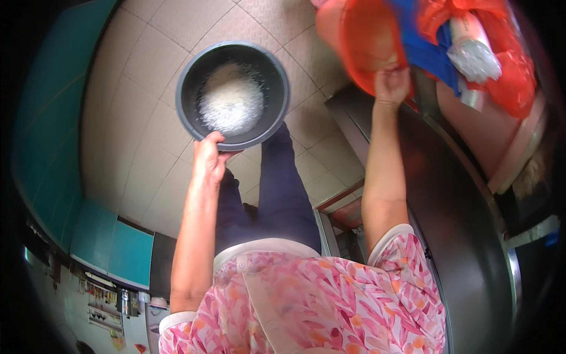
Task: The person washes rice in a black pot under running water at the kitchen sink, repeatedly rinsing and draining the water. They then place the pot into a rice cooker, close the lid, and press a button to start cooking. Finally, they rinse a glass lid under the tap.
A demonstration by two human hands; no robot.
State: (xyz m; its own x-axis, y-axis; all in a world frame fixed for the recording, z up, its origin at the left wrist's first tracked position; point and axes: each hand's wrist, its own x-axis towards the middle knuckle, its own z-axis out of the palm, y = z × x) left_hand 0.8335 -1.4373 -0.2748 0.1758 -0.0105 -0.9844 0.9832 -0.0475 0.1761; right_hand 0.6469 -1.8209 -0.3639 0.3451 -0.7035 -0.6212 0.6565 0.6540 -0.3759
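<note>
With my left hand [211, 157] I grip the near rim of a dark gray round pot [277, 106], held out over the floor. White grains that look like uncooked rice [232, 101] lie in it. Off to the right, my right hand [392, 84] is at the near edge of a red-orange plastic container [369, 40], blurred; its fingers are bent at the rim, and whether they grip it cannot be told. Beside that container are a blue plastic bag [429, 53] and red plastic bags [515, 84], with a clear-wrapped white roll-shaped package [474, 53] among them.
Light floor tiles [146, 84] stretch below the pot. Teal cabinets [48, 132] curve along the left side. A dark glossy surface [451, 199] runs along my right side. Utensils hang on a wall rack [104, 301] at lower left.
</note>
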